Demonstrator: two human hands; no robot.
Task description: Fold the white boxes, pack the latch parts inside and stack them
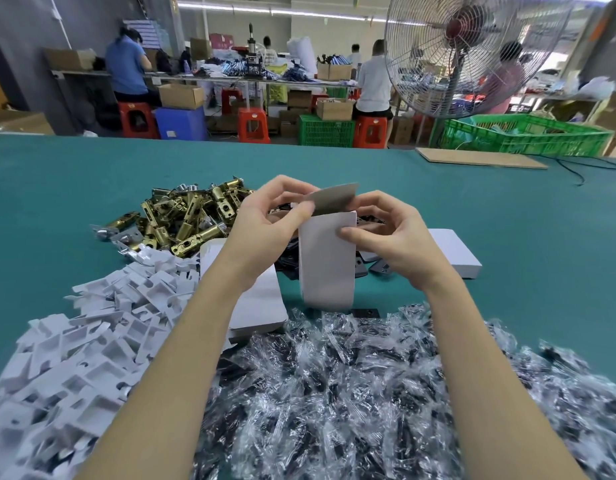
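A white box [325, 268] stands upright on the green table, its top flap raised. My left hand [265, 220] grips the box's upper left edge, with the thumb at the flap. My right hand [393, 233] holds the right side, thumb pressed on the front face. A pile of brass latch parts [185, 213] lies behind my left hand. Flat white boxes [261, 306] are stacked under my left forearm. A closed white box [455, 252] lies to the right.
White cardboard inserts [88, 334] are heaped at the left. Clear bags of dark parts [351, 393] cover the near table. Dark plates [289, 261] lie behind the box. A board [479, 157] and cable sit far right. People work at benches behind a standing fan [472, 53].
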